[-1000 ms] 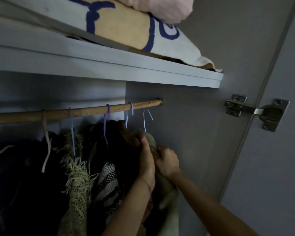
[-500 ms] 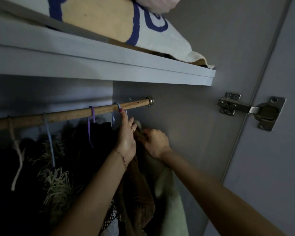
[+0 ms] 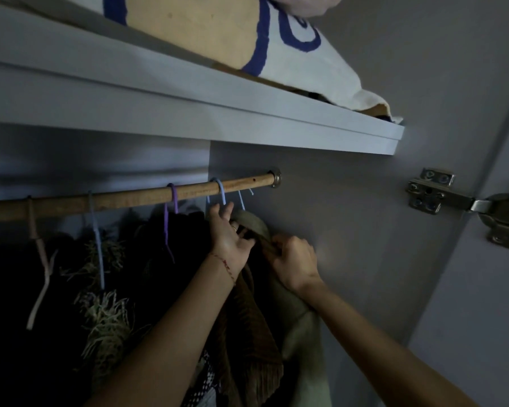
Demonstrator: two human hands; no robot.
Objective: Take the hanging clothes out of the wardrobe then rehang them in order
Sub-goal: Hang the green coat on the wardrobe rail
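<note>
Now the left hand [image 3: 228,240] has dropped from the rod [image 3: 130,198], both grips holding the olive garment [image 3: 256,230].

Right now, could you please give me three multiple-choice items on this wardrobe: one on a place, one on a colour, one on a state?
1. Where is the door hinge?
A. right of the rail
B. left of the rail
C. on the shelf

2. What colour is the rail?
A. white
B. black
C. wood-brown

3. What is the right hand doing?
A. hanging idle
B. gripping the pale green garment
C. pressing the shelf

Answers: 1 A, it sits beyond the rail's right end; 2 C, bare wood shows; 3 B, fingers curl round the cloth.
</note>
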